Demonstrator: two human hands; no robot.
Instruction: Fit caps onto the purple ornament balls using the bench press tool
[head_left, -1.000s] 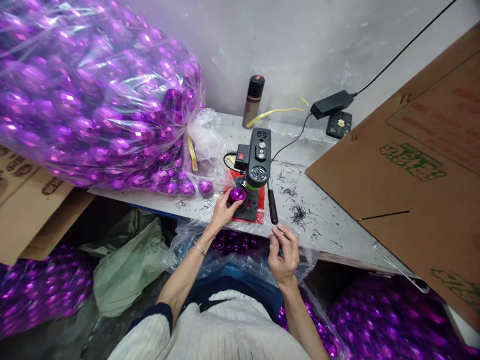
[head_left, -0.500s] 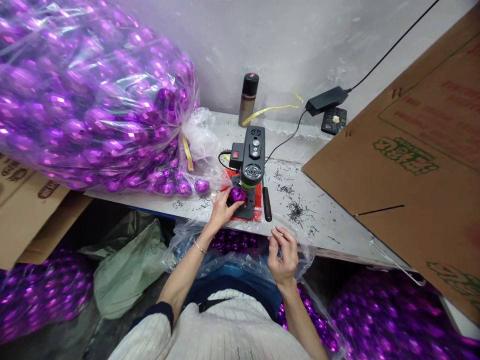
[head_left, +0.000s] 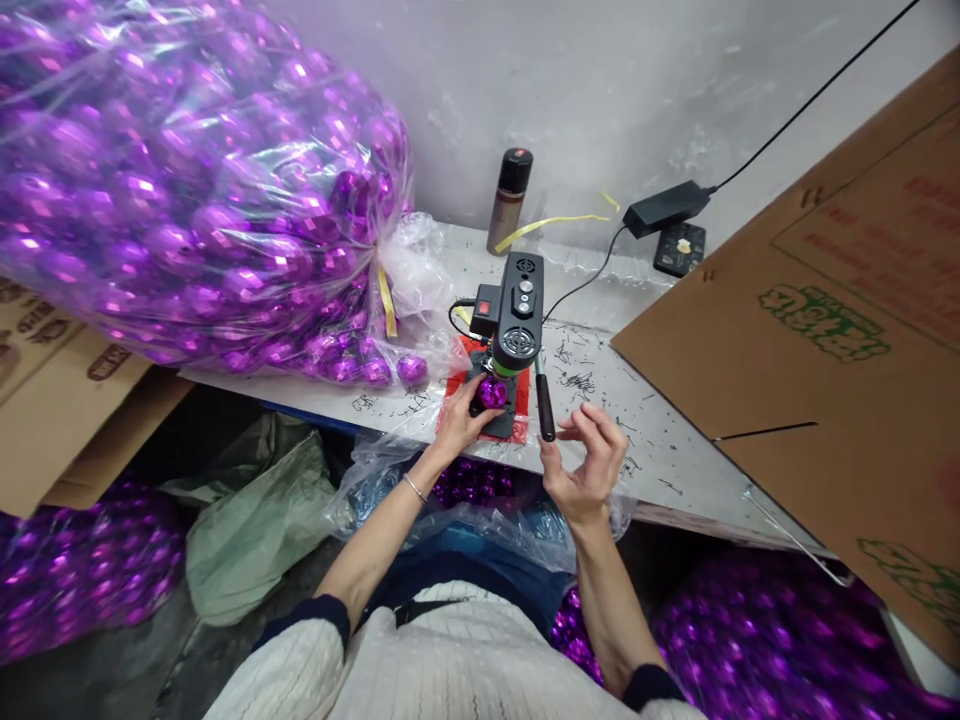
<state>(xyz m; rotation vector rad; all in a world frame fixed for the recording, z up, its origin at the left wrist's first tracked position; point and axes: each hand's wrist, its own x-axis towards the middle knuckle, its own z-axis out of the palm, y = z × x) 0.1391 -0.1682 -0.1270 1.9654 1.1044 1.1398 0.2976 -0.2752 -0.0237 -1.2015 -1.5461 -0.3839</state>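
My left hand grips a shiny purple faceted ball between thumb and fingers. The ball sits under the head of a small black press-like machine, above its dark base plate. A black lever handle sticks out toward me from the machine's right side. Right by the end of that handle is my right hand, its fingers curved and apart with nothing held. Whether its thumb touches the handle I cannot tell. Under the machine lies a red sheet.
A huge clear bag of purple balls fills the left. A loose ball lies beside it. Behind the machine stand a spray can and a power adapter. Black bits litter the table. A cardboard box borders the right.
My right hand has risen from the table's front edge to the lever handle's end. My left hand still holds the ball under the machine. The whole view has shifted slightly.
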